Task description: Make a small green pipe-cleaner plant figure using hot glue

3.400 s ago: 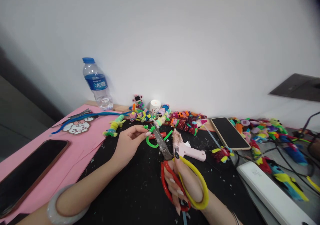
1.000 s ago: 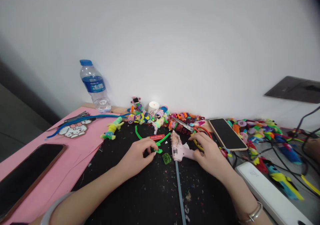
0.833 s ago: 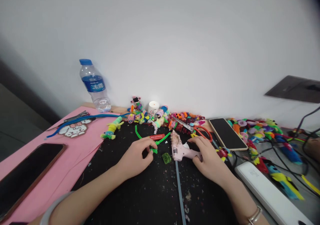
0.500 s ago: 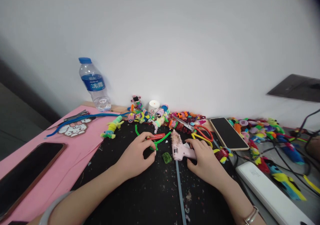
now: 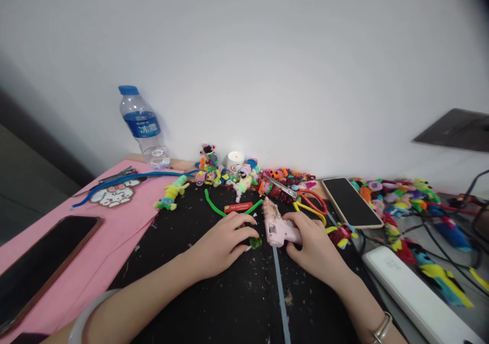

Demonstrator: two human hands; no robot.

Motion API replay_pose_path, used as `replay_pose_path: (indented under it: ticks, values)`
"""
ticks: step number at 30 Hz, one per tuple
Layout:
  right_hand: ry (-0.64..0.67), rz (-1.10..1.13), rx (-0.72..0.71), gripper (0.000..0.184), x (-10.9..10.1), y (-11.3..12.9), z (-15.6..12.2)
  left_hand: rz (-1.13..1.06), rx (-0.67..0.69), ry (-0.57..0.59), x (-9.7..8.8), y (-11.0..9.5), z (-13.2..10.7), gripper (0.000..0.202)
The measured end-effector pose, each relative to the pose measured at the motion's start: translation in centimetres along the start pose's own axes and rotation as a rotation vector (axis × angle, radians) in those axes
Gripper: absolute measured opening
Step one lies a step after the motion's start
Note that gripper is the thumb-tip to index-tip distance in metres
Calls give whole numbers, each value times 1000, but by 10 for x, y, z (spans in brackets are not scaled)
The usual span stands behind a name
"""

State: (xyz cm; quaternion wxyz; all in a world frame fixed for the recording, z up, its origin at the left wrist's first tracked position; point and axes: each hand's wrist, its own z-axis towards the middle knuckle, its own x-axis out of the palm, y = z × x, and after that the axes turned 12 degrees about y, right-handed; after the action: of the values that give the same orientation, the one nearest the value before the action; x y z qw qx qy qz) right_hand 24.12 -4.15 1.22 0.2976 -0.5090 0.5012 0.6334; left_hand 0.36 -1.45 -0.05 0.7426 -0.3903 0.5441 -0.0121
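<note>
My right hand (image 5: 315, 242) wraps round the handle of a pale pink hot glue gun (image 5: 278, 228), its nozzle crusted and aimed toward the wall. A translucent glue stick (image 5: 280, 288) trails from the gun's back end. My left hand (image 5: 225, 242) hovers low over the black mat, fingers parted, with its tips right at a small dark green fuzzy piece (image 5: 255, 243); whether they touch it I cannot tell. Just beyond that hand lie a bent green pipe cleaner (image 5: 214, 204), partly covered by it, and a red lighter-like object (image 5: 238, 207).
Scissors (image 5: 313, 201) with red and yellow handles lie behind the gun, near colourful pipe-cleaner figures (image 5: 244, 178). A water bottle (image 5: 142, 130) stands back left. Phones (image 5: 353, 204) lie on both sides. A white power bank (image 5: 416, 293) and cables are at right.
My left hand has moved right, to the dark green piece, and now covers the middle of the green pipe cleaner. My right hand has closed more firmly round the glue gun's handle.
</note>
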Motion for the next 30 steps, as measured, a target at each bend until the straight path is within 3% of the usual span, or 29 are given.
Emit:
replay_pose_path:
  ticks: [7, 11, 17, 24, 30]
  values:
    - [-13, 125, -9, 38, -5, 2, -2, -108, -34, 2, -6, -5, -4, 17]
    - [2, 175, -22, 37, -7, 7, -4, -144, -85, 70, -6, -6, -6, 6]
    - [96, 286, 41, 12, -10, 6, -5, -145, -108, 70, -5, -5, -6, 7]
    - [-124, 183, 138, 16, -7, -4, -5, -235, -57, -32, -4, -4, -8, 28]
    - [-255, 242, 156, 20, -10, -3, -6, -486, -46, -163, -4, -1, -6, 23]
